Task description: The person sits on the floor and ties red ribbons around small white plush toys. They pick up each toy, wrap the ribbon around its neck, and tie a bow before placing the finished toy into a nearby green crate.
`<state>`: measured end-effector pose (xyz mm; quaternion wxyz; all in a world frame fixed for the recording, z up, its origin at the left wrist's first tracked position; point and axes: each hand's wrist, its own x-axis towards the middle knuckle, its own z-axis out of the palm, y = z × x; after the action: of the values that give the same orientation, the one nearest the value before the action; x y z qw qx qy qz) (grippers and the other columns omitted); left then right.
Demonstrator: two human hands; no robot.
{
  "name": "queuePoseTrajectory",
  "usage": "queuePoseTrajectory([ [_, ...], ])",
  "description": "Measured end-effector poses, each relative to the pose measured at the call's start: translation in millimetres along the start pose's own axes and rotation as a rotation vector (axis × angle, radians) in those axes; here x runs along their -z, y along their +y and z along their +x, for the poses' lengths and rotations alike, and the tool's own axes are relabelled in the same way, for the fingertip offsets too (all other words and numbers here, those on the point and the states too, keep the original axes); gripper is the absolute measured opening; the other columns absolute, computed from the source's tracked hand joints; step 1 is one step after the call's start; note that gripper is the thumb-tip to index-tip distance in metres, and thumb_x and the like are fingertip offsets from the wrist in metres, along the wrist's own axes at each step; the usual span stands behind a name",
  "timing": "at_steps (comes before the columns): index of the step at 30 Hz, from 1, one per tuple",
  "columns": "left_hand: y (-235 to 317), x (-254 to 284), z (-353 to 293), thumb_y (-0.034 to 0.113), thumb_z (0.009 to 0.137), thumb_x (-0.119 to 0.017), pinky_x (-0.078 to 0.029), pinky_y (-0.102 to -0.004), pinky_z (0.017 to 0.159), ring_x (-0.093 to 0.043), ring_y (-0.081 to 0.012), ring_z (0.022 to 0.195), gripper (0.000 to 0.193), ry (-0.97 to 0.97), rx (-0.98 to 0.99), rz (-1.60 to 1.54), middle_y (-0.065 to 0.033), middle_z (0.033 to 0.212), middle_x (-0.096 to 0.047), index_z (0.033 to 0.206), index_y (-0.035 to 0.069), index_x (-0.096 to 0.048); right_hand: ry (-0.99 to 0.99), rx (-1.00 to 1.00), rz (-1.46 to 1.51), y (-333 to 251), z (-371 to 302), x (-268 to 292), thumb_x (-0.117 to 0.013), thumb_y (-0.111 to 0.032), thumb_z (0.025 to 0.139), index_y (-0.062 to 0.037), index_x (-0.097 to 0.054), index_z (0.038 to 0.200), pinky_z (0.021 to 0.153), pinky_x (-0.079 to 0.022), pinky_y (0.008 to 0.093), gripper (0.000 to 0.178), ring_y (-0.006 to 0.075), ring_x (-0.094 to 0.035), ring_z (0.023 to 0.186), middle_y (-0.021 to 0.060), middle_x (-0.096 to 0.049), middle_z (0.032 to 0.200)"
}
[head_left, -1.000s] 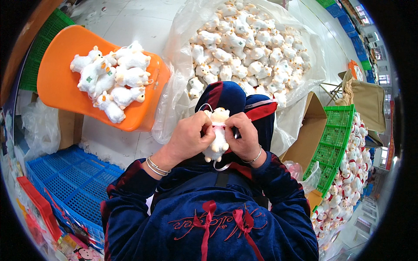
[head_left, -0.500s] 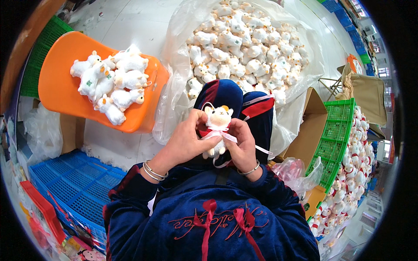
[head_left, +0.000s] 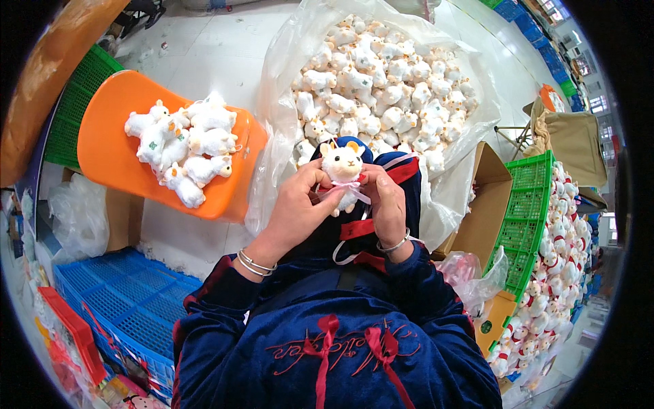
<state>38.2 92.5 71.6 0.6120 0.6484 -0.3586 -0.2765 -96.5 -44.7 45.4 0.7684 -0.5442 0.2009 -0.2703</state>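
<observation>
A small white plush animal (head_left: 342, 162) with yellow ears is held upright above my lap, its face turned up toward me. Round its neck sits a pale pink ribbon (head_left: 350, 185) tied in a bow, with bits of red beside it. My left hand (head_left: 298, 202) grips the toy's left side, thumb pressed near the bow. On the other side, my right hand (head_left: 385, 204) pinches the toy and the ribbon by the neck; its fingertips are partly hidden. Red ribbon strips (head_left: 357, 229) lie across my lap below the toy.
An orange stool (head_left: 102, 136) at the left bears several white plush toys. Ahead, a large clear plastic bag (head_left: 274, 143) holds a heap of them. Rightward are a cardboard box (head_left: 482, 204) and a green crate (head_left: 528, 201) beside toys with red neckbands. A blue crate (head_left: 122, 293) stands near left.
Both hands have moved the plush toy farther from my body and tipped its face up. The bow at its neck now looks neater. The red strips on my lap have come into view.
</observation>
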Motion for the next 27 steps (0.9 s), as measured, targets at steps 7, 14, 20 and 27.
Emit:
queuePoseTrajectory([
  [7,-12.7,-0.3,-4.6,0.011,0.094,-0.067,-0.054,-0.0234,0.065,-0.065,-0.0107,0.087,0.015,0.056,0.140,-0.262,-0.0146,0.126,-0.063,0.089,-0.004,-0.067,-0.027,0.148,-0.311,-9.8,-8.1,-18.4,-0.068,-0.002,0.091,0.0043,-0.062,0.105,0.089,-0.052,0.0287,0.017,0.0158,-0.060,0.107,0.0113,-0.058,0.120],
  [14,-12.2,-4.6,-0.4,0.012,0.091,-0.071,-0.052,-0.0293,0.082,-0.064,-0.0186,0.104,0.019,0.059,0.175,-0.169,-0.0158,0.112,-0.068,0.082,-0.004,-0.069,-0.025,0.196,-0.526,-1.3,-6.6,-10.6,-0.072,-0.002,0.087,0.0028,-0.061,0.103,0.090,-0.054,0.0297,0.020,0.0162,-0.064,0.102,0.0112,-0.059,0.119],
  [20,-8.5,-14.2,-2.4,0.008,0.088,-0.073,-0.046,-0.0360,0.098,-0.059,-0.0264,0.120,0.013,0.269,-0.066,0.037,-0.0201,0.110,-0.067,0.087,-0.003,-0.068,0.105,0.343,-0.692,-11.4,-9.7,-19.0,-0.074,0.003,0.079,-0.0007,-0.067,0.095,0.079,-0.052,0.0297,0.018,0.0212,-0.063,0.091,0.0111,-0.061,0.104],
  [27,-22.9,-16.1,-0.9,0.015,0.099,-0.064,-0.055,-0.0227,0.060,-0.066,-0.0112,0.076,0.016,0.175,0.316,-0.535,-0.0100,0.097,-0.068,0.090,0.002,-0.066,0.048,0.547,-0.979,-16.0,-12.0,-15.2,-0.076,0.002,0.073,-0.0041,-0.069,0.088,0.075,-0.046,0.0342,0.017,0.0253,-0.056,0.086,0.0079,-0.058,0.094],
])
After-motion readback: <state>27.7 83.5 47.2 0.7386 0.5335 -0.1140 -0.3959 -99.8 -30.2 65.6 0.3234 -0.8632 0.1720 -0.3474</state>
